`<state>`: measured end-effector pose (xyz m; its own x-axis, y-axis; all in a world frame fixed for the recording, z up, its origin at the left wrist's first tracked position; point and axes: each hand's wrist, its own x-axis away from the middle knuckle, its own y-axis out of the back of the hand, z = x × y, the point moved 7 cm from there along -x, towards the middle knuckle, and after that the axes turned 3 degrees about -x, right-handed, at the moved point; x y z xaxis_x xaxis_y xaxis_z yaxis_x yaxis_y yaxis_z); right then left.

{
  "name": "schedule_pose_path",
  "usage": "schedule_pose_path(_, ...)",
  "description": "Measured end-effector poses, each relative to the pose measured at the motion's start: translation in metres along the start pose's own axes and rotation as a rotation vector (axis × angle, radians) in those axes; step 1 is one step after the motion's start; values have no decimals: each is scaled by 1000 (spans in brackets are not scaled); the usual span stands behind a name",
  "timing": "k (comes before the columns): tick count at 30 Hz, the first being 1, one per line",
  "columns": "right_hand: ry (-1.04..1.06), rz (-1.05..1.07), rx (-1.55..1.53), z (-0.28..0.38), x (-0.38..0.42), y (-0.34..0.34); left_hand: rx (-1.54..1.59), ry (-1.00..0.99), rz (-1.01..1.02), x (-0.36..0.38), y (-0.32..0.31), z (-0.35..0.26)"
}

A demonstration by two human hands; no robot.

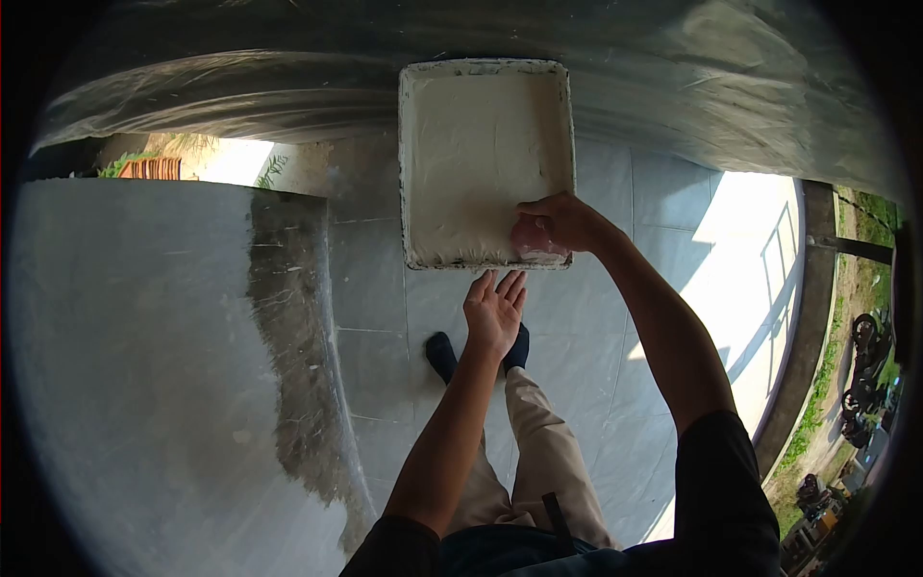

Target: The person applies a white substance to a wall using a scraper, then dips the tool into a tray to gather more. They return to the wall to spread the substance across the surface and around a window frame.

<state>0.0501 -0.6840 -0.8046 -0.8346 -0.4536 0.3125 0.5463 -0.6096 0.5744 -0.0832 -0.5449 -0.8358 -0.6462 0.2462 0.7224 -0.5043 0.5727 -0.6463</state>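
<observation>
A rectangular tray (405,178) with a smeared, crusted rim is in front of me, holding a layer of creamy off-white paste (481,144). My right hand (575,221) reaches over its near right corner, fingers closed around a dull pink, rounded thing (535,238) whose lower edge is coated pale; I cannot tell its kind. Just below the tray's near edge, my left hand (496,313) is palm up with fingers extended and slightly apart, fingertips right at the rim. It holds nothing.
A smooth grey surface (144,337) with a dark, rough strip (288,356) fills the left side. Plastic sheeting (673,87) spans the top. Below are grey floor tiles (586,356) and my dark-covered feet (440,356). Motorcycles (865,356) stand outside at right.
</observation>
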Motion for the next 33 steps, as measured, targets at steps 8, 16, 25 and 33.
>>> schedule_pose_path(8,-185,-23,-128,2,13,19,-61,6,-33,1,3,-2)
schedule_pose_path(16,-231,-220,-595,1,15,13,-207,-170,-270,14,38,-35)
schedule_pose_path(25,-145,-171,-1324,103,-25,-6,-204,-395,-372,63,35,-140)
schedule_pose_path(33,0,110,-1394,247,-55,-46,-118,-613,-418,159,38,-228)
